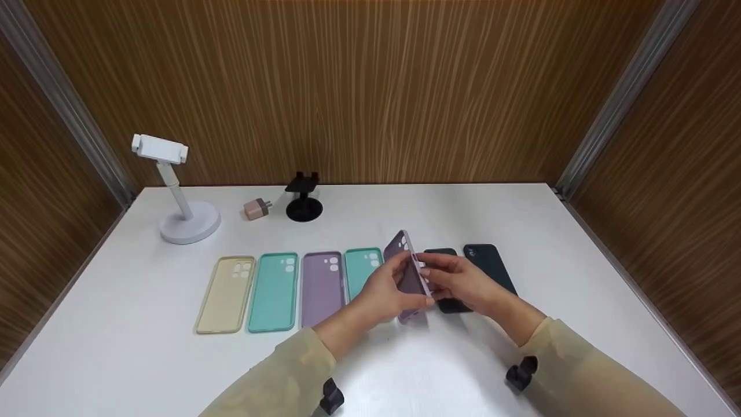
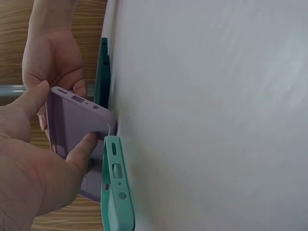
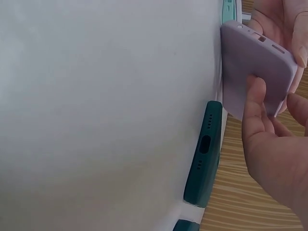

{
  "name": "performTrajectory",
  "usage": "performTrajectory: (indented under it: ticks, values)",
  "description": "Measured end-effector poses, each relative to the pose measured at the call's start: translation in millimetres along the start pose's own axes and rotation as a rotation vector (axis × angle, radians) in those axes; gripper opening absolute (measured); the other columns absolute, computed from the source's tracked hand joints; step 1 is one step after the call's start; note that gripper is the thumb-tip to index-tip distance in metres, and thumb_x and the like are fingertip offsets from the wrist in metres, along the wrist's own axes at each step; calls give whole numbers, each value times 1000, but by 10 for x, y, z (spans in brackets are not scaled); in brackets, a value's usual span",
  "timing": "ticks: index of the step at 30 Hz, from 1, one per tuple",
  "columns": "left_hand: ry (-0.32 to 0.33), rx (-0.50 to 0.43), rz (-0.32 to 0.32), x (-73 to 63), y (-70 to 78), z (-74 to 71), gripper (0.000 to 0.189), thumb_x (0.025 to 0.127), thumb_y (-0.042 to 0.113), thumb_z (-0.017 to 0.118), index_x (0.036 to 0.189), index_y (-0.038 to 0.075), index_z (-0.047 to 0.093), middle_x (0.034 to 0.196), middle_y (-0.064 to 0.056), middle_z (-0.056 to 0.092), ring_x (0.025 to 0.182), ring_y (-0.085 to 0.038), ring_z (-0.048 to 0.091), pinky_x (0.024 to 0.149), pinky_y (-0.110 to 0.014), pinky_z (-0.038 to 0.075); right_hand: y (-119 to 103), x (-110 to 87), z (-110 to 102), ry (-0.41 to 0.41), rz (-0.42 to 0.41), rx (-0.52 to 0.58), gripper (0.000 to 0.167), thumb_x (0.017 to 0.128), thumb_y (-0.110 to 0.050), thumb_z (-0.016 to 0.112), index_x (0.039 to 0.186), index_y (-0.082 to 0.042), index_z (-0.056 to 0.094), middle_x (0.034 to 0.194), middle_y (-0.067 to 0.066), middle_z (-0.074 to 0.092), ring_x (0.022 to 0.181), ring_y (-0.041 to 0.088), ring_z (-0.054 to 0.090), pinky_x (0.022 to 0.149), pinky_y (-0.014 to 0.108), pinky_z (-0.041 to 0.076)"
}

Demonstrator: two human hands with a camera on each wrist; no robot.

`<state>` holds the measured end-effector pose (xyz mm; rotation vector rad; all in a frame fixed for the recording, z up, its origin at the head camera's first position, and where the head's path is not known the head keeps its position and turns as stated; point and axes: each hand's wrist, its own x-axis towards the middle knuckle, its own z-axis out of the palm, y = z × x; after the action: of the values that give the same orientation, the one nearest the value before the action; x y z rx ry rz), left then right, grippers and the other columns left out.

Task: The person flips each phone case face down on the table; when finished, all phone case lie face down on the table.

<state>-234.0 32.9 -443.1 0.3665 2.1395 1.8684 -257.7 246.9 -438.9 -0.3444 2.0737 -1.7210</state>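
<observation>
A purple phone case [image 1: 410, 281] is held up on edge between both hands, over the row of cases on the table. My left hand [image 1: 379, 294] grips it from the left, with the thumb at its near edge and fingers on its hollow inner side. From the right, my right hand [image 1: 466, 282] holds it too, fingertips against the smooth back [image 3: 260, 60] in the right wrist view. The port cutouts of its end rim show in the left wrist view. Beside it lie a turquoise case [image 1: 360, 272] and a dark green case [image 1: 457, 305], each partly covered by a hand.
Farther left in the row lie another purple case [image 1: 322, 286], a turquoise case [image 1: 273, 292] and a cream case [image 1: 224, 296]. Another dark case [image 1: 489, 263] lies right. Behind stand a white phone stand [image 1: 191, 223], a pink plug adapter [image 1: 256, 209] and a black stand [image 1: 304, 209].
</observation>
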Motion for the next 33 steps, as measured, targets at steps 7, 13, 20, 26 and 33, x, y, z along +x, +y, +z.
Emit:
performTrajectory:
  ticks: [7,13,20,26,33]
  values:
    - [-25,-103,-34,-18,34,-6,106,82,0,90,168,6,26,170,-13,34,156,-31,31,123,-42,31,1,15,-10,-10,0,52,50,110,-13,60,157,1,48,134,22,65,108,27,72,91,36,60]
    - [-30,-156,-58,-43,32,-25,104,85,0,87,168,8,26,170,-13,34,155,-35,32,122,-45,32,23,40,4,-4,12,65,50,110,-15,60,156,0,49,130,20,68,106,25,73,90,36,61]
    - [-2,-236,-72,-47,30,-53,98,86,-3,84,167,8,28,167,-16,38,152,-37,38,116,-45,42,9,61,39,4,23,23,50,110,-18,61,155,-1,51,127,15,69,105,25,73,91,37,60]
    - [8,-294,-105,-62,81,-66,93,88,-12,76,167,11,32,168,-17,36,152,-37,38,109,-46,49,-7,92,60,24,19,-23,49,109,-18,62,155,-4,53,126,16,70,106,29,74,92,39,60]
    - [-1,-250,-109,-90,114,-75,91,85,-15,65,166,14,36,166,-15,41,145,-29,48,85,-31,54,2,86,74,69,3,-85,51,105,-19,69,152,-3,56,114,15,71,95,24,70,88,37,61]
